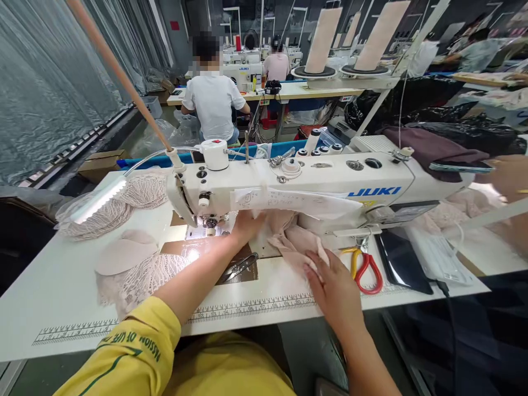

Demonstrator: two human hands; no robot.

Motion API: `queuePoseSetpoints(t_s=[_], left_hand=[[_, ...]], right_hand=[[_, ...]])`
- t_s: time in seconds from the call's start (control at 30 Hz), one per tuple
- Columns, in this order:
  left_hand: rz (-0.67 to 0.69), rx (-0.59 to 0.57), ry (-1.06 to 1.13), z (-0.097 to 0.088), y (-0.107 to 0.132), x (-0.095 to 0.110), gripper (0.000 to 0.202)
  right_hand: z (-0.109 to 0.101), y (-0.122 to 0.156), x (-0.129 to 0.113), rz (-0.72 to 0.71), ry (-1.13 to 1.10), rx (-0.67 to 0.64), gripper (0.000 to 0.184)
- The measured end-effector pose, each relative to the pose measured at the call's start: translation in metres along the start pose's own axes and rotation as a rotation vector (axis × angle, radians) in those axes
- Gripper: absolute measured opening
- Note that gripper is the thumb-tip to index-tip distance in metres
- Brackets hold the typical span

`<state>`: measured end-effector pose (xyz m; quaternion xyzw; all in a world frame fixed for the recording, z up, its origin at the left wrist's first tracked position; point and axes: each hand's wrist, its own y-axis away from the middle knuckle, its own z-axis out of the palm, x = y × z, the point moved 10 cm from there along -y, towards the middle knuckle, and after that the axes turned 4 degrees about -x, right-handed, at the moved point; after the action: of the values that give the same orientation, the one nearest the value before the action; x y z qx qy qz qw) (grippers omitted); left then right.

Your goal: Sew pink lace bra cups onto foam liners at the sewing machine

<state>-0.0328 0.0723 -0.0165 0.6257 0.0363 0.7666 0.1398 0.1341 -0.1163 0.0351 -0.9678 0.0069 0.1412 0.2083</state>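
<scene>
A white JUKI sewing machine point(264, 179) stands on the table in front of me. My left hand point(246, 226) reaches under the machine's arm, beside the needle area, close to a bunched piece of thin beige fabric point(295, 236); its fingertips are hidden behind the arm. Right of it, my right hand point(336, 283) grips the near edge of that fabric between thumb and fingers. Thread snips point(239, 268) lie below my left forearm. Beige lace pieces point(150, 272) and a smooth beige cup piece point(127, 253) rest at the left.
Red-and-yellow-handled scissors point(369, 272), a dark phone point(402, 264) and a white packet point(439, 256) lie at the right. Stacked lace cups point(111, 206) sit at the far left. Another person's hand point(511, 176) shows at the right edge. A ruler strip point(256, 305) runs along the front edge.
</scene>
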Motion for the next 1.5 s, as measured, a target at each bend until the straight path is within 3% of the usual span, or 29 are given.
queuePoseSetpoints(t_s=[0.13, 0.23, 0.33, 0.4, 0.5, 0.57, 0.63, 0.73, 0.77, 0.83, 0.9, 0.97, 1.07, 1.13, 1.2, 1.33, 1.5], left_hand=[[0.106, -0.102, -0.183, -0.009, 0.029, 0.015, 0.053], [0.151, -0.252, -0.438, -0.009, 0.058, 0.021, 0.071], [0.167, -0.392, -0.609, -0.015, 0.086, 0.025, 0.074], [0.225, -0.483, -0.705, -0.022, 0.105, 0.033, 0.07], [0.334, -0.554, -0.9, -0.044, 0.132, 0.046, 0.062], [0.407, -0.551, -1.036, -0.066, 0.149, 0.054, 0.057], [0.456, -0.529, -1.123, -0.089, 0.164, 0.057, 0.052], [0.521, -0.483, -1.173, -0.12, 0.184, 0.058, 0.048], [0.546, -0.46, -1.178, -0.129, 0.189, 0.057, 0.047], [0.59, -0.403, -1.18, -0.144, 0.196, 0.057, 0.047], [0.627, -0.344, -1.182, -0.158, 0.2, 0.057, 0.045], [0.653, -0.281, -1.201, -0.17, 0.201, 0.057, 0.043], [0.626, -0.227, -1.255, -0.187, 0.2, 0.053, 0.038], [0.575, -0.233, -1.289, -0.194, 0.198, 0.047, 0.035], [0.541, -0.242, -1.309, -0.2, 0.197, 0.043, 0.033], [0.519, -0.254, -1.302, -0.211, 0.198, 0.045, 0.033], [0.462, -0.366, -1.226, -0.231, 0.204, 0.053, 0.036]], right_hand=[[0.006, -0.01, 0.023, 0.184, -0.171, -0.023, 0.038], [0.02, -0.017, 0.035, 0.343, -0.546, -0.137, 0.036], [0.035, -0.016, 0.044, 0.497, -0.918, -0.218, 0.04], [0.029, -0.014, 0.052, 0.509, -0.769, -0.205, 0.038], [0.005, -0.012, 0.059, 0.445, -0.182, -0.171, 0.033], [-0.019, -0.01, 0.052, 0.386, 0.045, -0.104, 0.035], [-0.05, -0.007, 0.028, 0.284, 0.127, 0.04, 0.039], [-0.085, 0.0, -0.037, 0.023, 0.174, 0.267, 0.032], [-0.081, 0.001, -0.063, -0.106, 0.163, 0.261, 0.031], [-0.053, 0.004, -0.109, -0.371, 0.135, 0.149, 0.033], [-0.013, 0.004, -0.127, -0.517, 0.153, 0.011, 0.031], [0.022, -0.005, -0.111, -0.479, 0.197, -0.083, 0.027], [0.046, -0.02, -0.071, -0.407, 0.192, -0.131, 0.032], [0.049, -0.028, -0.05, -0.387, 0.213, -0.144, 0.032], [0.045, -0.03, -0.044, -0.411, 0.211, -0.155, 0.034], [0.03, -0.025, -0.057, -0.47, 0.179, -0.119, 0.031], [0.024, -0.016, -0.059, -0.437, 0.112, -0.112, 0.028]])
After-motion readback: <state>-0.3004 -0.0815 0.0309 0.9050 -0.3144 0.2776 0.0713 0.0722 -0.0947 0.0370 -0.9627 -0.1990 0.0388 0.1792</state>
